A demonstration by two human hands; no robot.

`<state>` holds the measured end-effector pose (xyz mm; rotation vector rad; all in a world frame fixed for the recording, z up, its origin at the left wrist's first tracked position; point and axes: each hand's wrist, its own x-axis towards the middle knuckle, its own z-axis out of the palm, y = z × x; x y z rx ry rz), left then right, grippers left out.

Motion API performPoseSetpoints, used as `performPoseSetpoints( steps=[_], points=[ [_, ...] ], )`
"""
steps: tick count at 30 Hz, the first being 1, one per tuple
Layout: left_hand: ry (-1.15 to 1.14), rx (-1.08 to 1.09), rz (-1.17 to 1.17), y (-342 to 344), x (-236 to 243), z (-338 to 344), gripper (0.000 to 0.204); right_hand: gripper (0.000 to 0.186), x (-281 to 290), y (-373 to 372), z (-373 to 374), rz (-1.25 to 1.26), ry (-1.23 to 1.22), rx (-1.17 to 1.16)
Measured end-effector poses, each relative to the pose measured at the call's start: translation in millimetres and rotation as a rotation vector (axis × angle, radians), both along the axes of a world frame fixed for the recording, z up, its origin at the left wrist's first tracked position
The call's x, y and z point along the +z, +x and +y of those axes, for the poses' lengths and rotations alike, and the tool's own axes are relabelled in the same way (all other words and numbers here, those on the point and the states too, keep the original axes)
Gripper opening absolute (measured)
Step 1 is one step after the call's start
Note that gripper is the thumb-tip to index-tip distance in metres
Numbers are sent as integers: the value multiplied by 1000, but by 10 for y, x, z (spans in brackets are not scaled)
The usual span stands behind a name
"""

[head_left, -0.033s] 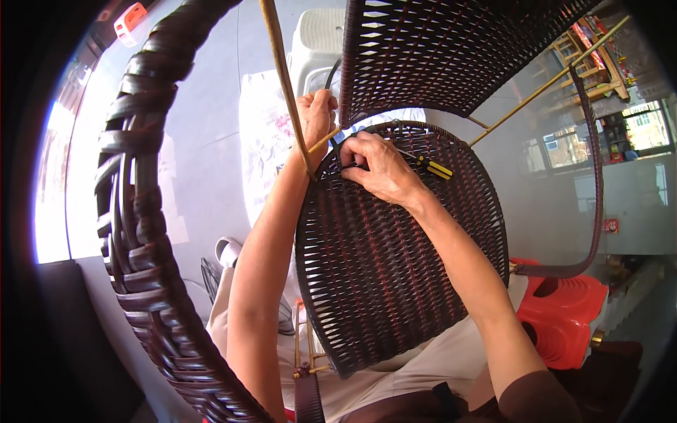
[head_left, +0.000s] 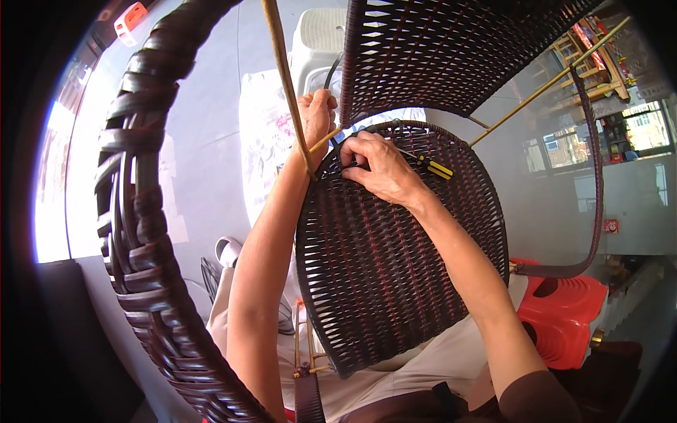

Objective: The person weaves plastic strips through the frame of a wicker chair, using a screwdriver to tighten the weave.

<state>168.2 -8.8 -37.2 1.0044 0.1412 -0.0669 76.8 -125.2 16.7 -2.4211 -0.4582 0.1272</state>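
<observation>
A dark brown woven wicker chair seat (head_left: 395, 282) lies tilted across my lap. My left hand (head_left: 317, 116) curls around the seat's far rim, beside a thin tan cane rod (head_left: 285, 77). My right hand (head_left: 381, 166) rests on the weave near that rim, its fingertips pinching a dark strand at the edge. A screwdriver with a yellow and black handle (head_left: 434, 168) pokes out from behind my right hand, on the seat. The woven chair back (head_left: 451, 49) rises just beyond both hands.
A thick braided wicker arm (head_left: 141, 211) curves down the left. A dark bent frame tube (head_left: 596, 176) and a yellow rod (head_left: 550, 84) stand at the right. A red plastic stool (head_left: 564, 317) is at lower right, a white plastic stool (head_left: 317, 35) beyond.
</observation>
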Motion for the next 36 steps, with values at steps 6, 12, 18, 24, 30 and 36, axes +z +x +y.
performPoseSetpoints(
  steps=[6,12,18,24,30,36],
  points=[
    [-65,141,179,-94,130,63,23,17,11,-12,-22,-49,-6,52],
    [-15,142,208,-98,129,119,23,19,-46,-150,-42,-153,149,39],
    [-19,-48,62,1,34,20,22,21,-262,-489,-61,-413,234,-217],
    [65,-166,19,140,-159,-49,26,16,-338,-510,-33,-465,122,-191],
    [268,-162,73,214,-304,-127,27,14,-347,-498,-56,-479,109,-191],
    [146,-387,59,46,94,235,17,15,-378,-495,-17,-504,100,-198]
  ],
)
